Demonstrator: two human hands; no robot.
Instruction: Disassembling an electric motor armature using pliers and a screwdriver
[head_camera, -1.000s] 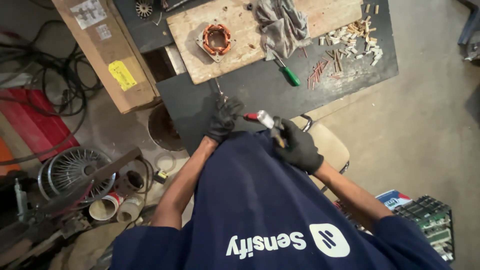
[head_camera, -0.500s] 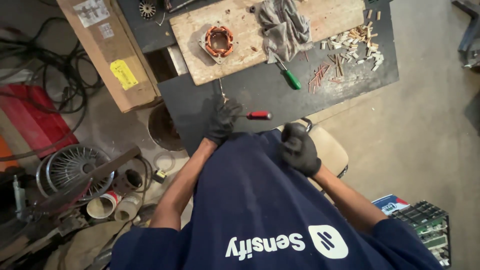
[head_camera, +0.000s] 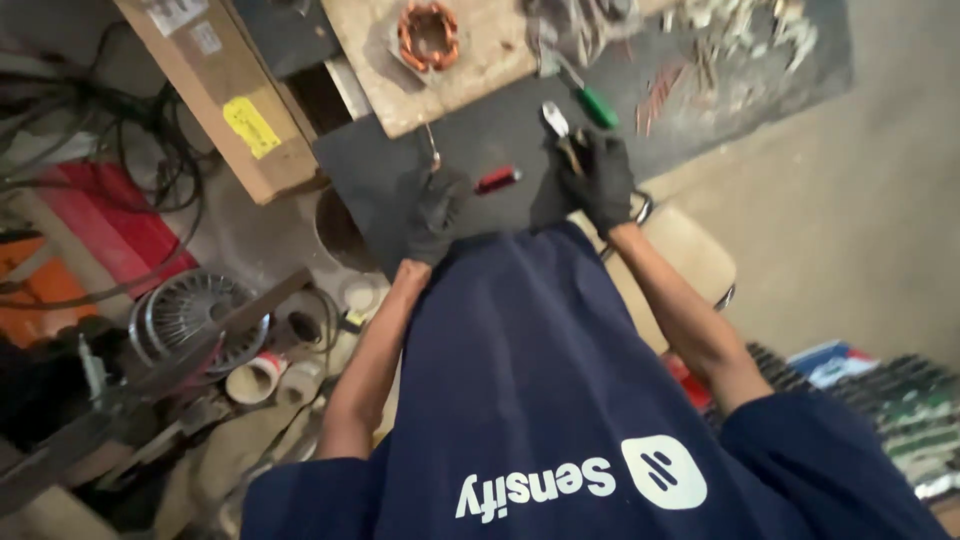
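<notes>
- Nearest to you, your navy shirt (head_camera: 560, 400) with its white print fills the lower middle of the view, and both bare forearms run up out of it toward 12 o'clock.
- Your left hand (head_camera: 438, 212), in a black glove, sits at about 11 o'clock from your chest, resting on the dark mat (head_camera: 480, 130). Its fingers are curled around the lower end of a thin metal tool (head_camera: 432, 148), whose shaft pokes up past the glove toward the board.
- Just to the right of that hand, at its 2 o'clock, a small red-handled tool (head_camera: 497, 180) lies loose on the mat, touching neither hand.
- Your right hand (head_camera: 598, 178), also in a black glove, is at about 1 o'clock from your chest. Its fingers are clenched around a pair of pliers (head_camera: 558, 125), whose silvery head sticks out at 11 o'clock from the glove.
- Below that hand, at 4 o'clock, a tan stool seat (head_camera: 690, 250) shows beside your right forearm.
- Just beyond the pliers, at 1 o'clock, a green-handled screwdriver (head_camera: 590, 100) lies on the mat.
- Farther on, at 12 o'clock, a wooden board (head_camera: 470, 60) carries a copper-wound motor stator (head_camera: 428, 30).
- At 10 o'clock a long cardboard box (head_camera: 230, 100) with a yellow label lies slanted.
- Far left, at 8 o'clock, a round wire fan guard (head_camera: 190, 315) lies among floor clutter.
- At the top right, small scraps (head_camera: 720, 40) litter the mat; they are too blurred to tell apart.
</notes>
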